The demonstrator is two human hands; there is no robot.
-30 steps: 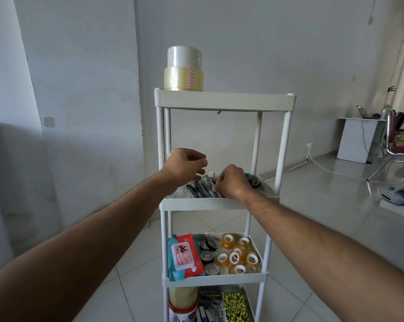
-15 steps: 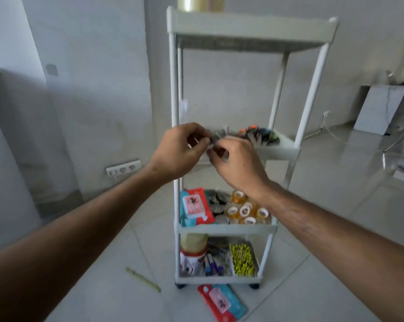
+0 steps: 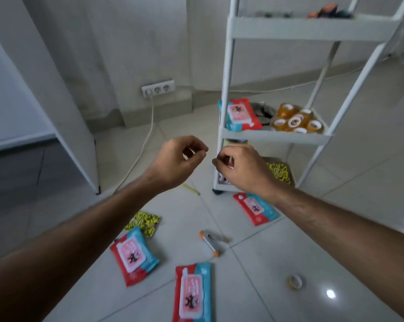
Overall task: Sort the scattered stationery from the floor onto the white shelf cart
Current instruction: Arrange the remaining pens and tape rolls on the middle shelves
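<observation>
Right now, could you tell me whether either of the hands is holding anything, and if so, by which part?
Nothing visible is held. The left hand and the right hand hang above the floor with fingers loosely curled, thumb near forefinger.

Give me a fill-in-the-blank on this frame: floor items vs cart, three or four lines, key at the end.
1. The number of red-and-blue wipe packs lying on the floor is ____.
2. On the white shelf cart, the orange tape rolls share a shelf with one red-and-blue ____ pack.
3. The small tape ring lies on the floor to the ____ of the orange-capped pen.
4. The left hand and right hand hang above the floor and hold ____.

Missing words: three; wipe; right; nothing
</observation>
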